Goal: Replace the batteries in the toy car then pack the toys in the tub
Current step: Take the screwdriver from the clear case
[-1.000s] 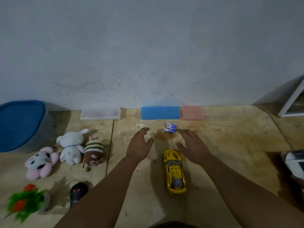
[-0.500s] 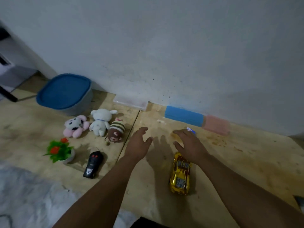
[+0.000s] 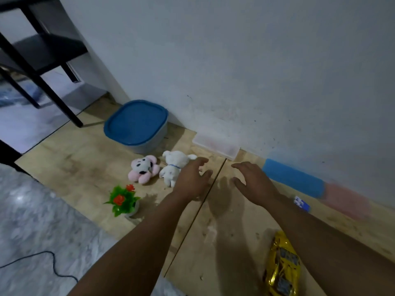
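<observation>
The yellow toy car [image 3: 282, 268] lies on the wooden floor at the lower right, partly behind my right forearm. A blue-and-white pack of batteries [image 3: 301, 204] lies beyond that arm. The grey tub with a blue lid [image 3: 136, 124] stands closed against the wall. A pink plush [image 3: 143, 168] and a white plush [image 3: 174, 166] lie in front of it. My left hand [image 3: 192, 180] hovers open over the floor beside the white plush and hides whatever lies beneath it. My right hand [image 3: 254, 181] is open and holds nothing.
A small potted plastic plant [image 3: 124, 200] stands left of my left arm. A clear case [image 3: 215, 144], a blue case [image 3: 292, 178] and a pink case [image 3: 346, 199] lie along the wall. Black furniture legs [image 3: 53, 92] stand at the upper left. A black cable [image 3: 42, 261] crosses the grey floor.
The view has swung left, so the car and batteries now sit at the right. Both hands have moved left, away from the batteries, toward the plush toys. Striped plush and black remote are out of sight.
</observation>
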